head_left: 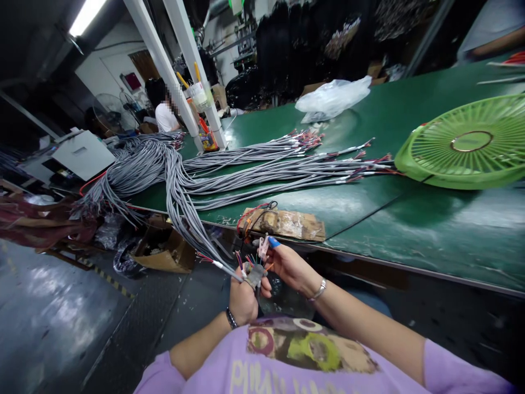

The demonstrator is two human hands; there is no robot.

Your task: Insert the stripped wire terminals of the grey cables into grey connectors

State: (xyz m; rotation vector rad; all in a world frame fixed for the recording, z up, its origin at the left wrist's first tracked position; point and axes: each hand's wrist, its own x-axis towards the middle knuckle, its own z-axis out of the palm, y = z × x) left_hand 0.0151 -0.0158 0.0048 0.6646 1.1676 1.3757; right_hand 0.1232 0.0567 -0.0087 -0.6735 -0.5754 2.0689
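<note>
My left hand (243, 300) is closed around the end of a grey cable (234, 275), in front of my body. Thin coloured wires (249, 259) fan out above its fingers. A grey wrapping (256, 275) shows at the fingertips; whether it is on a finger or on the cable I cannot tell. Close by on the right, my right hand (289, 268) pinches a small pale pink tool (263, 249), whose exact kind is unclear. One of its fingertips has a blue cover. Another cable end (217, 264), with a white band and bared wires, hangs just left of the left hand.
Long bundles of grey cables (254, 178) lie across the green table (451, 235) and droop over its edge. A worn wooden block (293, 224) with wires sits at that edge. Beyond are a green fan (471, 142), a plastic bag (334, 98) and a seated person (166, 116).
</note>
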